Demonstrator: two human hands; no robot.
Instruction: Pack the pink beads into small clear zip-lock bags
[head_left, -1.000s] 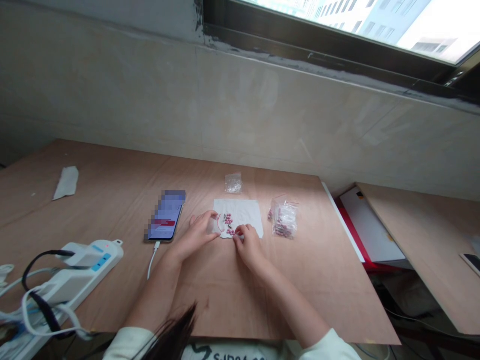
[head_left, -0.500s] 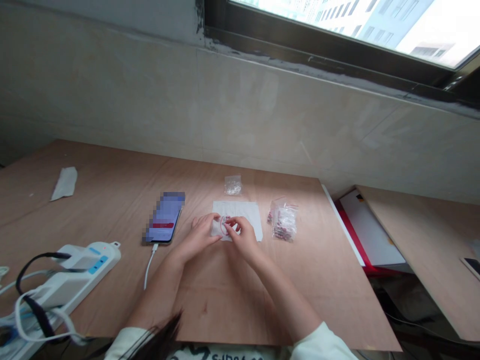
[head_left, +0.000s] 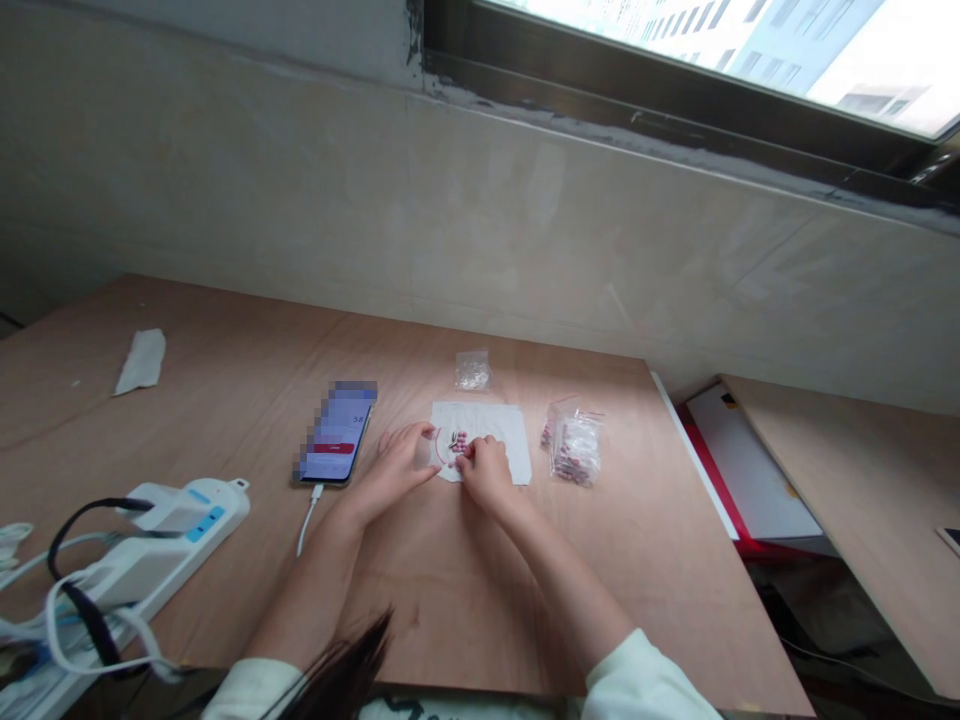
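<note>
A white tissue (head_left: pixel 499 428) lies on the wooden table (head_left: pixel 225 400) with a small heap of pink beads (head_left: pixel 457 441) on it. My left hand (head_left: pixel 397 465) rests at the tissue's left edge, fingers pinched on a thin red thread (head_left: pixel 437 447) that curves beside the beads. My right hand (head_left: pixel 484 470) sits on the tissue's near edge, fingertips pinched together right at the beads. What those fingertips hold is too small to make out.
A clear bag of pink beads (head_left: pixel 574 447) lies right of the tissue, a smaller clear bag (head_left: pixel 472 370) behind it. A phone (head_left: pixel 336 445) on a white cable lies to the left. A white power strip (head_left: pixel 161 535) with cables and a folded paper (head_left: pixel 140 360) are further left.
My right hand lifted from the tissue's near edge to meet the left hand at the thread, then came back down to the beads. The left hand stayed put.
</note>
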